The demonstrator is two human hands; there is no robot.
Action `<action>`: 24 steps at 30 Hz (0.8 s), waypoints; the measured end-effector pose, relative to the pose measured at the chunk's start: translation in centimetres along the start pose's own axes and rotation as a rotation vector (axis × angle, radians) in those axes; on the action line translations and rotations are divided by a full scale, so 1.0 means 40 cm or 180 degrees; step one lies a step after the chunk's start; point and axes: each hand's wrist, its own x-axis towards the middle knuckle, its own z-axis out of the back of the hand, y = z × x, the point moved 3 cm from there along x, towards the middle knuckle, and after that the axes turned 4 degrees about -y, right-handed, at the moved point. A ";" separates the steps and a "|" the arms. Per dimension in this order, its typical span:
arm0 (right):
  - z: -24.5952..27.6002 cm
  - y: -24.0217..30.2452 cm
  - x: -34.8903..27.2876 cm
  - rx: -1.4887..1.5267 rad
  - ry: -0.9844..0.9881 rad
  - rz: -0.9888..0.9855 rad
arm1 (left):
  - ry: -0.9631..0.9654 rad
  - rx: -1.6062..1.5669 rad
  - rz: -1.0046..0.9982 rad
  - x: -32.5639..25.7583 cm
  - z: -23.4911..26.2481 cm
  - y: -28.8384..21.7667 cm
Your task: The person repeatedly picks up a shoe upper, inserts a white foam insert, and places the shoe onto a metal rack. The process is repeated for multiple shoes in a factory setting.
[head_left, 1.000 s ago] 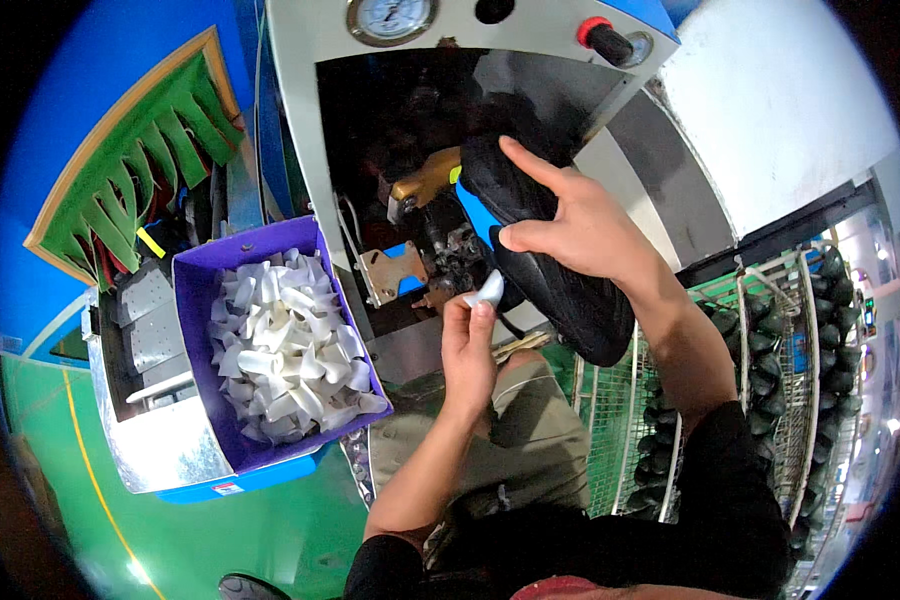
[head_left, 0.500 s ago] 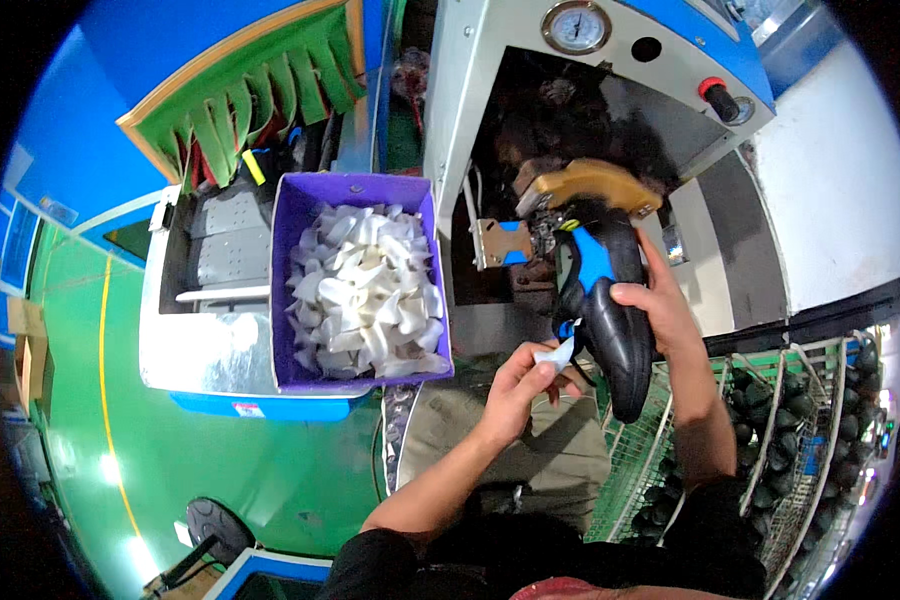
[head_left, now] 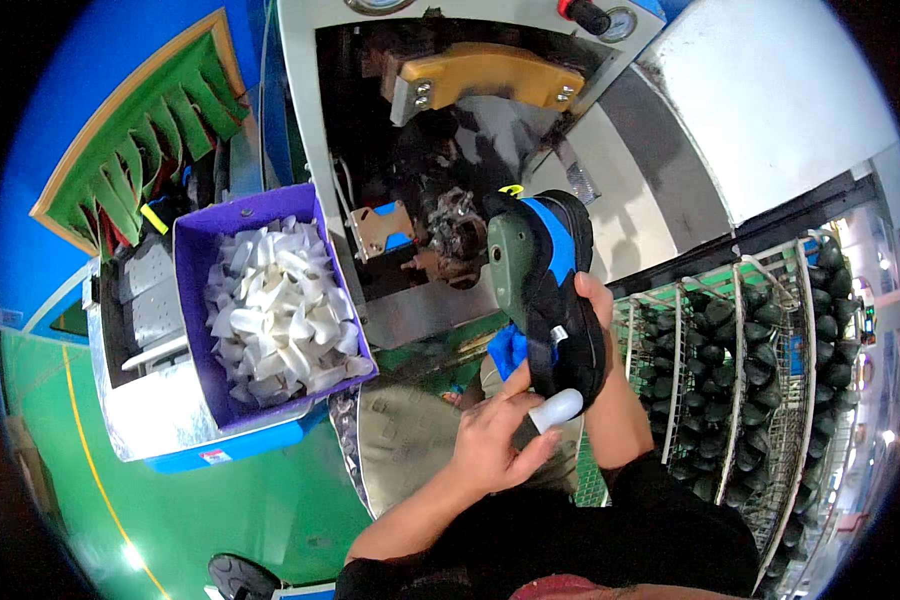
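A black and blue shoe (head_left: 573, 345) is in my right hand (head_left: 610, 365), gripped along its right side. A dark green shoe last (head_left: 513, 262) with a round hole shows in the shoe's opening, and a yellow tab (head_left: 510, 190) stands at the heel. My left hand (head_left: 495, 435) has its fingers around a small curved white plastic piece (head_left: 558, 408), close to the shoe's toe end. Whether that piece touches the shoe I cannot tell. Blue fabric (head_left: 508, 350) hangs beside the shoe, above my left fingers.
A purple box (head_left: 192, 300) of similar white pieces stands at left on a metal-topped unit. Ahead, a machine opening holds a yellow curved pad (head_left: 500, 75) and a clamp (head_left: 385, 230). Wire racks (head_left: 735, 380) of dark rounded items stand at right.
The shoe has come away from the machine's yellow pad, its opening and green last now showing. My left hand has brought the white piece to its toe end. The view has shifted right.
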 end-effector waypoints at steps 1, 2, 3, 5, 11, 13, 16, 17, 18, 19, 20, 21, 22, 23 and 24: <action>0.007 0.039 -0.002 -0.0362 -0.0105 0.0165 | 0.0006 -0.0140 0.0053 0.011 -0.004 -0.002; -0.026 0.057 0.001 -0.0722 -0.0327 0.0381 | -0.0043 -0.0098 0.0023 0.018 0.004 0.004; -0.070 0.082 -0.006 -0.1084 -0.0545 0.0598 | -0.0099 -0.0056 -0.0008 0.026 0.011 0.011; -0.134 0.120 0.005 -0.1822 -0.0617 0.0944 | -0.0246 -0.0190 0.0076 0.035 0.019 0.038; -0.300 0.212 0.092 -0.3536 -0.0194 0.1493 | -0.0345 -0.1362 0.1049 0.087 -0.004 0.111; -0.333 0.220 0.127 -0.4173 -0.0456 0.1117 | -0.0455 -0.2236 0.1379 0.112 -0.013 0.138; -0.343 0.209 0.200 -0.5500 -0.0405 0.1046 | -0.0520 -0.2686 0.1690 0.151 -0.010 0.165; -0.351 0.201 0.211 -0.6064 -0.0484 0.0922 | -0.0512 -0.2893 0.1813 0.151 -0.015 0.181; -0.360 0.185 0.225 -0.6599 -0.0545 0.0782 | -0.0517 -0.3072 0.1947 0.148 -0.015 0.199; -0.372 0.167 0.240 -0.6954 -0.0449 0.0620 | -0.0572 -0.3053 0.2052 0.143 -0.016 0.210; -0.385 0.161 0.249 -0.7032 -0.0523 0.0490 | -0.0667 -0.2917 0.2066 0.140 -0.011 0.219; -0.396 0.148 0.255 -0.7081 -0.0601 0.0355 | -0.0755 -0.2759 0.2095 0.131 0.006 0.227; -0.405 0.135 0.262 -0.7135 -0.0662 0.0225 | -0.0855 -0.2599 0.2117 0.123 0.027 0.231; -0.405 0.126 0.265 -0.7177 -0.0714 0.0360 | -0.0862 -0.2310 0.2113 0.110 0.055 0.225; -0.386 0.127 0.280 -0.7168 -0.0742 0.0860 | -0.0869 -0.2032 0.2125 0.099 0.090 0.197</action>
